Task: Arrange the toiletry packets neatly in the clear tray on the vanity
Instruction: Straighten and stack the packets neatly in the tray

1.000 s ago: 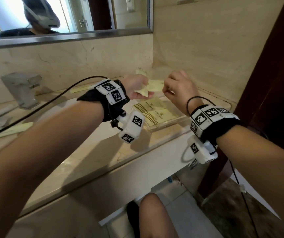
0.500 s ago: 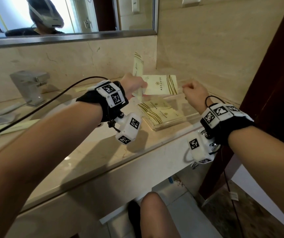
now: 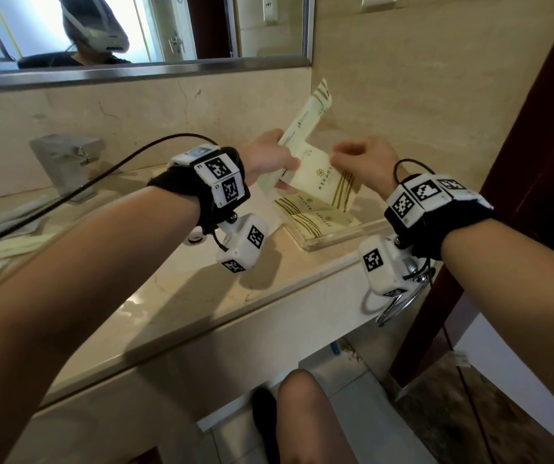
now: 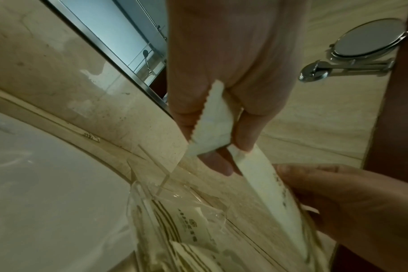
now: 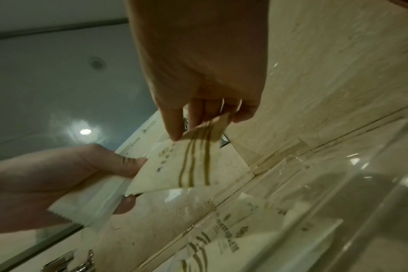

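Above the clear tray (image 3: pixel 336 236), my left hand (image 3: pixel 285 172) grips two pale yellow toiletry packets. One is a long narrow packet (image 3: pixel 305 125) that sticks up and to the right. The other is a square packet with gold stripes (image 3: pixel 326 185). My right hand (image 3: pixel 339 155) pinches the square packet's (image 5: pixel 186 165) striped corner between thumb and fingers, while the left thumb still lies on its other end. The left wrist view shows my left hand (image 4: pixel 212 147) around a serrated packet end (image 4: pixel 209 127). Two more striped packets (image 3: pixel 312 216) lie flat in the tray.
The tray stands at the counter's right end, near the front edge (image 3: pixel 222 316), with a dark door frame (image 3: pixel 536 145) beside it. A faucet (image 3: pixel 68 162) and basin (image 4: pixel 47 184) are to the left, where more long packets (image 3: pixel 11 246) lie. A towel ring (image 3: pixel 399 306) hangs below the counter.
The right hand, which had drawn away to the right half a second ago, has come back and taken the square packet's corner. The long packet now leans to the right.
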Demonstrator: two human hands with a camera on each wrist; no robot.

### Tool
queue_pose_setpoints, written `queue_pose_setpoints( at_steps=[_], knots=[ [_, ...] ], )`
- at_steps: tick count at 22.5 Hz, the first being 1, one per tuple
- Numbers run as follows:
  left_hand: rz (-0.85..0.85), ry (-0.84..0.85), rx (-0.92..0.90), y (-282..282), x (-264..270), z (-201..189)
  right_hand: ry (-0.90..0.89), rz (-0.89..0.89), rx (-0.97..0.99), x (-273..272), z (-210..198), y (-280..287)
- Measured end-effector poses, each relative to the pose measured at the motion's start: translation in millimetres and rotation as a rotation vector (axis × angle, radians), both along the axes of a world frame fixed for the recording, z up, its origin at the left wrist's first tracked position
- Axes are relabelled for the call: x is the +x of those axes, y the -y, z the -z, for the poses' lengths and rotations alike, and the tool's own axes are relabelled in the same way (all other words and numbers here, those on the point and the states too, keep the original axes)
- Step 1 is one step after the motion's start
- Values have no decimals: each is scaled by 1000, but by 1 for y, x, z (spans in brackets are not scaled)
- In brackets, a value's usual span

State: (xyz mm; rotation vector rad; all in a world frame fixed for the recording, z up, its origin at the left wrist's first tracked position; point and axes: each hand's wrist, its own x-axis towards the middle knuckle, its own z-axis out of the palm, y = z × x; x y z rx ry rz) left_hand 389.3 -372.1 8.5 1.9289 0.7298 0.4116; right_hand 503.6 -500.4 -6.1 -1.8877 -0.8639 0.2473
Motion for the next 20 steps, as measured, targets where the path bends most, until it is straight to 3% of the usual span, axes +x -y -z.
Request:
queue_pose_setpoints(
  at_steps=[3,5,9,12,15,20],
  knots=[
    [39,-18,47,2,2,-2,-16,-60,-106,-6,-2,1],
    [-20,28,-70,4,3,2,-90,-7,-115,-5,3,2],
    [-94,6,-254,15,0,12,-429,102,80,-4,5,4],
    [-80,54,-362,22,1,13,-569,84,175,-7,7,2],
    [-117,117,-390,20,2,15,-580,62,172,-11,11,-3],
    [-250,167,-259,4,2,25,-506,-19,-2,-8,19,-8]
  ],
)
